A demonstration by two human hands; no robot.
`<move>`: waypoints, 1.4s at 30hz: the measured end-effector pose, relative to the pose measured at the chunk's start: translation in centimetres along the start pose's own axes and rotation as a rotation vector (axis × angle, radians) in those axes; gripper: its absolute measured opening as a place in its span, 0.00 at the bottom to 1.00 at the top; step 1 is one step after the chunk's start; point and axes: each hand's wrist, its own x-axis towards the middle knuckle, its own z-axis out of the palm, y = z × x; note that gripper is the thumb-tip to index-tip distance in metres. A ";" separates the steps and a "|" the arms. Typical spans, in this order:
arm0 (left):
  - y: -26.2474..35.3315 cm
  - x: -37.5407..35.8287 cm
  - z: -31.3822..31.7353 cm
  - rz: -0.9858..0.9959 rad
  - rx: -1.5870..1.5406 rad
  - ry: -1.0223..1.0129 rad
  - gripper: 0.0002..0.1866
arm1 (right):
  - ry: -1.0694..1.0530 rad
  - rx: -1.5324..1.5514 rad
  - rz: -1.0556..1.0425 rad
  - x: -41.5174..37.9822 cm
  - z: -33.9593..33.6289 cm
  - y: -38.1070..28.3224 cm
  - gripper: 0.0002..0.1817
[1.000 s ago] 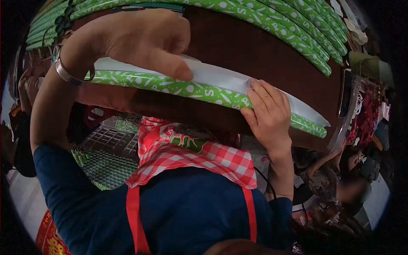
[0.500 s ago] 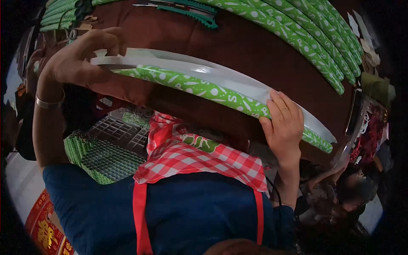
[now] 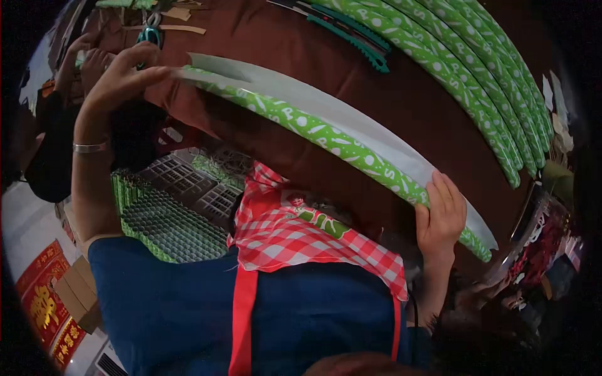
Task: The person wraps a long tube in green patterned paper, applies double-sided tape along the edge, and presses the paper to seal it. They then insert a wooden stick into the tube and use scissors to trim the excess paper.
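A long, narrow roll of green printed sheet [image 3: 326,135] with white lettering and shapes lies across the table, its white underside showing as a loose flap [image 3: 301,88] along the far edge. My right hand [image 3: 442,210] grips the roll near its right end, fingers over the flap and thumb on the near side. At the other end is my left hand [image 3: 128,75], its thumb stretched out to the tip of the roll and its fingers apart from the thumb. Just beyond those fingers lie teal-handled scissors [image 3: 149,39].
Several finished green rolls [image 3: 464,94] lie side by side at the far right. A teal utility knife [image 3: 351,37] rests on the brown table cover [image 3: 251,37]. Another person's hands [image 3: 78,59] show at the left. Stacked green rolls [image 3: 175,222] stand below the table.
My left hand has loosened from the white edge at the left end, its fingers now apart. My right hand still holds the roll. The view has shifted, bringing the scissors into sight.
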 end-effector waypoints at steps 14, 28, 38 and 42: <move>1.8 1.2 5.9 -0.121 0.722 0.498 0.31 | -0.053 -0.015 -0.003 0.0 -0.1 0.3 0.18; 4.4 2.6 6.5 -0.171 0.957 0.469 0.30 | -0.072 -0.006 0.000 -0.1 -0.2 0.3 0.20; 5.0 2.9 7.1 -0.206 0.995 0.488 0.29 | -0.072 -0.021 -0.007 -0.2 0.0 0.4 0.20; 5.4 3.1 7.4 -0.193 1.095 0.492 0.28 | -0.069 -0.018 -0.004 -0.3 0.0 0.4 0.20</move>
